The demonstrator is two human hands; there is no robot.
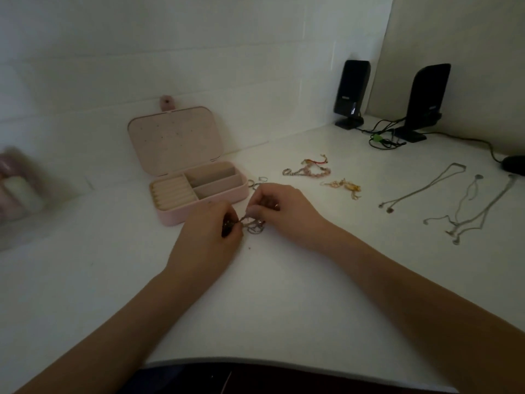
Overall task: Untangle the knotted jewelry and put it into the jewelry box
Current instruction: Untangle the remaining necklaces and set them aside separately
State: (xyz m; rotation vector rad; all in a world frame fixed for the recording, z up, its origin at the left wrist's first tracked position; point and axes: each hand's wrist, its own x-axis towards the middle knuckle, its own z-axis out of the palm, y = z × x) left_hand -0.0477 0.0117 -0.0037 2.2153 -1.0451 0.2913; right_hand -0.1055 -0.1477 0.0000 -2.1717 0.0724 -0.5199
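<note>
A small knotted tangle of silver jewelry (254, 225) lies on the white table between my hands. My left hand (208, 227) pinches its left end, where a dark piece shows under the fingers. My right hand (279, 206) pinches the chain from above on the right. The pink jewelry box (227, 197) stands open just behind my hands, its lid tipped back, with ring rolls and two compartments inside. A few small rings (257, 182) lie by the box's right corner.
A beaded bracelet bundle (308, 169) and a gold piece (345, 186) lie right of the box. Silver necklaces (466, 207) are spread at the far right. Two black speakers (352, 93) with cables stand at the back. Blurred bottles (17, 189) sit at the left.
</note>
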